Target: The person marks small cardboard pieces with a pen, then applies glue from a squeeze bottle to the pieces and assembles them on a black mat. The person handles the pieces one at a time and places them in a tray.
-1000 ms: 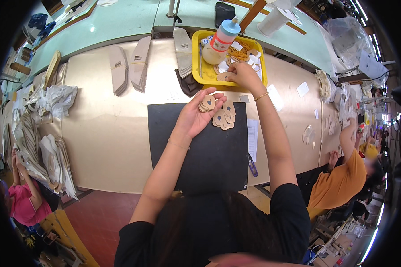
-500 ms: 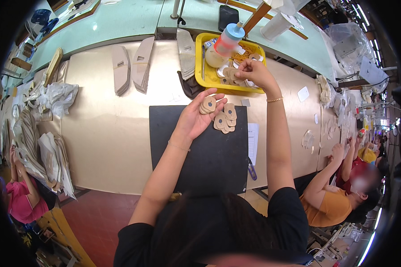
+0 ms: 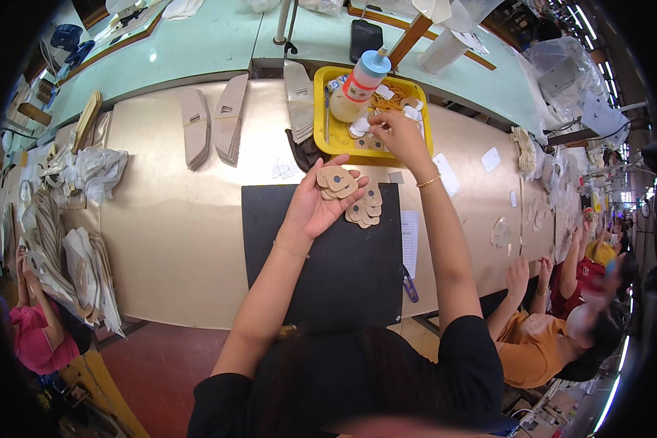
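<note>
My left hand (image 3: pixel 308 206) is palm up, a small stack of rounded tan pieces (image 3: pixel 337 181), each with a dark mark, cupped in its curled fingers. Over the near side of a yellow tray (image 3: pixel 319 120) my right hand (image 3: pixel 400 137) is closed in a pinch; what its fingertips hold, if anything, is too small to make out. Similar tan pieces (image 3: pixel 365 143) lie in the tray just below it. Partly behind my left fingers, a loose pile of tan pieces (image 3: pixel 363 213) rests on a black mat (image 3: pixel 321 274).
The tray also holds a blue-capped squeeze bottle (image 3: pixel 355 89) and rubber bands (image 3: pixel 388 102). Long tan stacks (image 3: pixel 228 124) lie farther left. Beside the mat are a printed sheet (image 3: pixel 409 244) and a purple cutter (image 3: pixel 410 286). Co-workers sit at both sides, one in an orange shirt (image 3: pixel 536 350).
The tan pieces in my left hand look more numerous and fanned out. My right hand has shifted left and slightly down over the tray. The orange-shirted person's hands have moved.
</note>
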Demonstrator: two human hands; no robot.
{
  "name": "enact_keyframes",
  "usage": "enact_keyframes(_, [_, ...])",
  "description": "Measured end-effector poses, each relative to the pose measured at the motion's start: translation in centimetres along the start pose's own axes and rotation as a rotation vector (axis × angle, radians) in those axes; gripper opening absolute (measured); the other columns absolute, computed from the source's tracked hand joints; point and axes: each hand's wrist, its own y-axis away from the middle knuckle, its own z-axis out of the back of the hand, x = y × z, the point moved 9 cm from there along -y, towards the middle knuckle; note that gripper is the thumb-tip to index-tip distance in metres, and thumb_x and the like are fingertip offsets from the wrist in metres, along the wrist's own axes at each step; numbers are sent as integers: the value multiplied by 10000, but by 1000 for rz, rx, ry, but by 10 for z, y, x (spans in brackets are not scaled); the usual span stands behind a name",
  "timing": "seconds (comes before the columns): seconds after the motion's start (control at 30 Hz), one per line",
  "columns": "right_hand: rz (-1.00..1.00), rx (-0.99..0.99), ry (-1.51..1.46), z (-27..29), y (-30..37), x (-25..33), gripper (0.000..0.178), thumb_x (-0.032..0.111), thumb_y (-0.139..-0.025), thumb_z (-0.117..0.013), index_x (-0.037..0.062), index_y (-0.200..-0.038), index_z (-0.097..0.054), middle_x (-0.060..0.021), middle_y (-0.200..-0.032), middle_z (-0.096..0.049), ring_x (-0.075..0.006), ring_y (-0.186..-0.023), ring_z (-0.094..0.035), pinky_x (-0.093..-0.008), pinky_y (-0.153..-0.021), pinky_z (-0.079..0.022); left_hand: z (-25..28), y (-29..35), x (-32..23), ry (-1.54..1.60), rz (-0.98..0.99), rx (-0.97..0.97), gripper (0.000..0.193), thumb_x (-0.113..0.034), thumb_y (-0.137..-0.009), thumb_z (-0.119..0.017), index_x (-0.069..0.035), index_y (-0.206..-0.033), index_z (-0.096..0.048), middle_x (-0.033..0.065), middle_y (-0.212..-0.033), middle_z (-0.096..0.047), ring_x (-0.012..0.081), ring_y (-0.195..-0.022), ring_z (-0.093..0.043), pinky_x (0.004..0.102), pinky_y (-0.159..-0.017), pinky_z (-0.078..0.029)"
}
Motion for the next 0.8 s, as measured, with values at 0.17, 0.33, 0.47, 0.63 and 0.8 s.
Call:
enact_keyframes(0.17, [195,9,312,-30,-7,8,234,223,-794,-669,60,-958,-697,-112,-887,-653,-274,-854,-620,-376,-763,-491,-3,0,-3,-3,-16,1,452,-339,-1004,-350,20,-1259,-451,254,-1122,-568,373,-1062,-587,401,-882,-541])
enact_keyframes(0.33, [195,87,365,-37,-5,9,250,235,-796,-650,82,-988,-694,-113,-847,-664,-269,-827,-635,-382,-718,-506,5,1,-9,-208,-87,-68,421,-274,-1007,-327,44,-1255,-449,269,-1144,-557,366,-1060,-593,378,-854,-560])
enact_keyframes(0.47, [261,120,468,-40,-6,15,232,217,-793,-635,84,-974,-692,-114,-800,-666,-277,-777,-640,-389,-676,-509,5,-1,-9,-188,-79,-36,396,-257,-1009,-338,44,-1238,-456,256,-1114,-575,354,-1055,-599,368,-863,-557])
enact_keyframes(0.63, [271,107,537,-41,-9,12,119,172,-734,-629,77,-774,-687,-118,-713,-654,-264,-729,-644,-385,-647,-512,4,1,-11,-123,-92,-61,346,-227,-1007,-370,40,-1208,-464,238,-1074,-592,336,-1028,-613,350,-873,-551])
enact_keyframes(0.8, [290,-29,553,-37,-6,10,175,134,-757,-585,82,-885,-692,-109,-750,-659,-267,-745,-618,-386,-697,-494,2,3,-16,-255,-130,-57,309,-210,-1008,-394,30,-1188,-471,223,-1080,-593,312,-1040,-611,336,-885,-544])
